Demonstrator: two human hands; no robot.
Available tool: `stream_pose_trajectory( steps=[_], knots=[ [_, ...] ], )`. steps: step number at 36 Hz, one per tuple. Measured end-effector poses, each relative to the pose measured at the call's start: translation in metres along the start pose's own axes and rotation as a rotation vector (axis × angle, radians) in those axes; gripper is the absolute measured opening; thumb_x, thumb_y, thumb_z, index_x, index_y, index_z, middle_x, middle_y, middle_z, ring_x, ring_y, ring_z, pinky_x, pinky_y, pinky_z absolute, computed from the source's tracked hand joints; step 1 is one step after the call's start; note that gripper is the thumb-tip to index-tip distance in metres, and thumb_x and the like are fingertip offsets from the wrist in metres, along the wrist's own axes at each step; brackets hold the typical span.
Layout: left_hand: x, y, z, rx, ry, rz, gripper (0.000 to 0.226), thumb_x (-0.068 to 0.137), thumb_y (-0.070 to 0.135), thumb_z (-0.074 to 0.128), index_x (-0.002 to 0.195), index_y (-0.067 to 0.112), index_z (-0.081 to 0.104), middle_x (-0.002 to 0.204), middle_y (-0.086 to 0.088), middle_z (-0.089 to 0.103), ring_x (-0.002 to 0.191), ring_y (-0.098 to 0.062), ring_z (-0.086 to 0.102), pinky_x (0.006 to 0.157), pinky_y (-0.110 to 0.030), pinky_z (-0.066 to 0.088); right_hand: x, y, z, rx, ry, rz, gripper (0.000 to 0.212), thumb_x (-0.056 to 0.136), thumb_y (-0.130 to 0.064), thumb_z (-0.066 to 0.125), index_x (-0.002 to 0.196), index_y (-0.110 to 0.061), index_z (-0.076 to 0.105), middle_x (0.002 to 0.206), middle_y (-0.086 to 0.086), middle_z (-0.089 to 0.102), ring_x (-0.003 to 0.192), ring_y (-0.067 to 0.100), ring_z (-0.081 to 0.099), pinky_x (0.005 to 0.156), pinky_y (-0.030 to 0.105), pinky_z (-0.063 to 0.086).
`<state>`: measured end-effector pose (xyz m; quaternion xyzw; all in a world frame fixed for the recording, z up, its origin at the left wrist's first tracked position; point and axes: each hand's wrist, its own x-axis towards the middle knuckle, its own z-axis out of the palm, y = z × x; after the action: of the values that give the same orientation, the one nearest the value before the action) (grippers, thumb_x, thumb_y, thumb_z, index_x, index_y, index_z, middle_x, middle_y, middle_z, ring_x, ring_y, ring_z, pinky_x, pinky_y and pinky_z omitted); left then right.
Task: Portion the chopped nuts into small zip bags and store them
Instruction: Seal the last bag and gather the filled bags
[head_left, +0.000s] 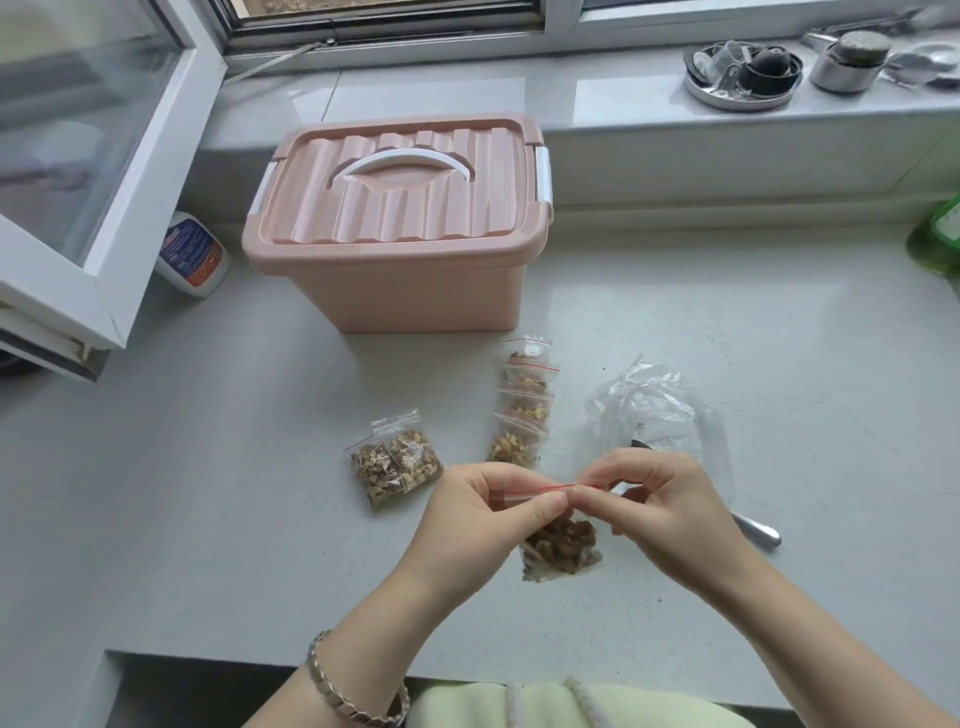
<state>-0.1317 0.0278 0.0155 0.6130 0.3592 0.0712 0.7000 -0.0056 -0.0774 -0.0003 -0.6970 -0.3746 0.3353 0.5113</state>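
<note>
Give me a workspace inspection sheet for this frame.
Surface: pale counter.
Job's things: zip bag of nuts held above the counter; filled bags lying in a row; two bags to their left; pink box, lid on.
Clutter: spoon, crumpled plastic bag, bottle.
Grippers: left hand and right hand both pinch the zip bag's seal.
Cables: nothing seen.
Surroundings: open window at left; metal dishes on the sill.

Left hand and right hand meet at centre, both pinching.
</note>
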Motion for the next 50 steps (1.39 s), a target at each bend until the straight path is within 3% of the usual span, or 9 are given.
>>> stream_pose_trajectory(
  steps=[14, 20, 28, 33, 36, 39, 44, 47, 50],
  knots=[
    [0.000, 0.007, -0.012, 0.341, -0.046, 0.189, 0.010, 0.069, 0.021, 0.069, 0.073, 0.015, 0.076, 0.071, -0.001, 0.073, 0.073, -0.017, 0.069, 0.075, -0.035, 0.057, -0.008, -0.006, -0.004, 0.024, -0.006, -0.141, 0.008, 0.067, -0.037, 0.066, 0.061, -0.033, 0.070, 0.060, -0.014, 0.065, 0.058, 0.003, 0.059, 0.052, 0.010, 0.040],
    [-0.006, 0.009, -0.018, 0.244, 0.023, 0.209, 0.018, 0.073, -0.002, 0.072, 0.064, 0.014, 0.074, 0.066, -0.003, 0.072, 0.064, -0.015, 0.069, 0.065, -0.019, 0.054, -0.008, -0.004, -0.007, 0.021, 0.027, -0.126, 0.009, 0.066, -0.039, 0.066, 0.062, -0.032, 0.070, 0.060, -0.012, 0.065, 0.058, 0.005, 0.059, 0.052, 0.013, 0.042],
    [-0.011, 0.003, -0.025, 0.071, 0.092, 0.165, 0.002, 0.063, 0.010, 0.076, 0.063, 0.012, 0.075, 0.068, -0.010, 0.072, 0.065, -0.020, 0.069, 0.067, -0.026, 0.056, -0.007, -0.003, 0.002, 0.124, 0.052, -0.065, 0.017, 0.061, -0.040, 0.069, 0.063, -0.024, 0.073, 0.061, -0.004, 0.068, 0.057, 0.004, 0.060, 0.051, 0.015, 0.043],
    [-0.014, -0.004, -0.033, 0.041, 0.140, 0.145, 0.007, 0.058, 0.013, 0.077, 0.064, 0.009, 0.076, 0.068, -0.010, 0.072, 0.065, -0.018, 0.069, 0.062, -0.019, 0.052, -0.007, -0.001, 0.009, 0.158, 0.126, -0.034, 0.021, 0.055, -0.040, 0.074, 0.060, -0.019, 0.072, 0.057, -0.003, 0.068, 0.051, 0.007, 0.058, 0.049, 0.019, 0.044],
    [-0.014, -0.011, -0.034, 0.100, 0.157, 0.113, 0.006, 0.066, 0.006, 0.077, 0.064, 0.012, 0.075, 0.068, -0.006, 0.073, 0.066, -0.015, 0.068, 0.063, -0.016, 0.051, -0.006, 0.005, 0.013, 0.154, 0.074, 0.054, 0.010, 0.062, -0.022, 0.083, 0.059, -0.020, 0.074, 0.058, -0.002, 0.069, 0.051, 0.005, 0.058, 0.049, 0.017, 0.044],
    [-0.009, -0.026, -0.039, 0.177, 0.219, 0.059, 0.012, 0.075, 0.005, 0.073, 0.067, 0.014, 0.072, 0.068, -0.001, 0.071, 0.067, -0.010, 0.066, 0.067, -0.017, 0.050, 0.001, 0.019, 0.018, 0.093, -0.066, 0.228, 0.020, 0.080, -0.008, 0.068, 0.068, -0.023, 0.073, 0.061, -0.005, 0.070, 0.058, 0.002, 0.062, 0.054, 0.016, 0.048],
    [0.004, -0.061, -0.060, 0.203, 0.427, -0.028, 0.016, 0.083, 0.007, 0.065, 0.069, 0.016, 0.065, 0.070, -0.001, 0.070, 0.071, -0.013, 0.065, 0.072, -0.035, 0.052, 0.035, 0.053, 0.027, -0.239, 0.056, 0.350, 0.012, 0.087, -0.019, 0.061, 0.097, -0.018, 0.068, 0.085, 0.000, 0.070, 0.077, 0.013, 0.065, 0.074, 0.026, 0.052],
    [0.014, -0.076, -0.071, 0.206, 0.492, -0.080, 0.016, 0.086, 0.005, 0.060, 0.072, 0.013, 0.062, 0.075, -0.007, 0.070, 0.079, -0.022, 0.065, 0.075, -0.041, 0.052, 0.062, 0.065, 0.040, -0.388, 0.053, 0.411, 0.038, 0.088, -0.026, 0.059, 0.122, -0.010, 0.054, 0.110, 0.006, 0.062, 0.090, 0.015, 0.059, 0.081, 0.025, 0.044],
    [0.025, -0.090, -0.080, 0.255, 0.495, -0.134, 0.016, 0.087, 0.005, 0.059, 0.074, 0.015, 0.060, 0.077, -0.007, 0.069, 0.081, -0.025, 0.064, 0.073, -0.038, 0.051, 0.083, 0.074, 0.051, -0.496, 0.045, 0.491, 0.044, 0.089, -0.030, 0.058, 0.123, -0.004, 0.050, 0.115, 0.012, 0.060, 0.106, 0.026, 0.056, 0.087, 0.031, 0.043]
  ],
)
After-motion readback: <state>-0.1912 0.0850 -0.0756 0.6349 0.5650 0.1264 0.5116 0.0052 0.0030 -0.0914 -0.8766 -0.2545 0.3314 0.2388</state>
